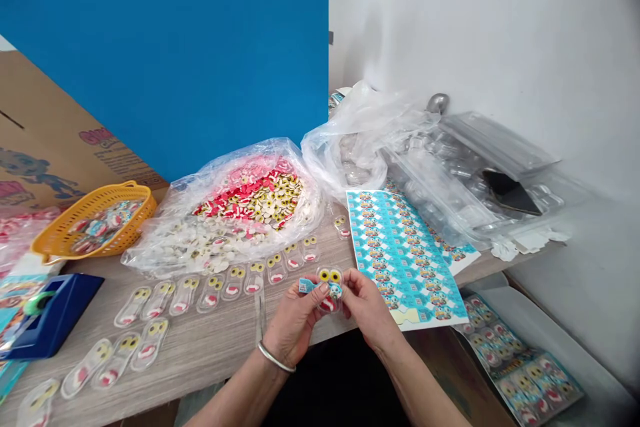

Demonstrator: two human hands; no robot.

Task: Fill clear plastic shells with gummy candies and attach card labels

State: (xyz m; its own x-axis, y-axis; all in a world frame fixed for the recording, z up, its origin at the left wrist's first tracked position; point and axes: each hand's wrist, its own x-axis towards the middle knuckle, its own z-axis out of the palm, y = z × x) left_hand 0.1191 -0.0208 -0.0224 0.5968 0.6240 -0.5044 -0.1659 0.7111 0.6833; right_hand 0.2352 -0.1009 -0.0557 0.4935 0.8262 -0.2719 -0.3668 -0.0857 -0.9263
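Note:
Between my two hands, above the table's front edge, is a small clear plastic case [330,275] with two yellow eye-shaped pieces and a red-and-white piece in it. A blue printed sticker [311,285] lies across its middle, one end sticking out to the left. My left hand [299,310] is closed on the case, thumb pressing the sticker. Closed on the case's right side is my right hand [364,300]. Similar filled clear cases [210,292] lie in a row to the left. Close by on the right is the sheet of blue stickers [405,257].
Behind the row, a clear bag [240,207] spills red and yellow pieces. A yellow basket [100,217] and a blue tape dispenser [50,317] stand left. A tray of clear plastic shells [445,180], with a dark phone-like object [510,191], is at right. Finished-looking packs [530,373] sit below right.

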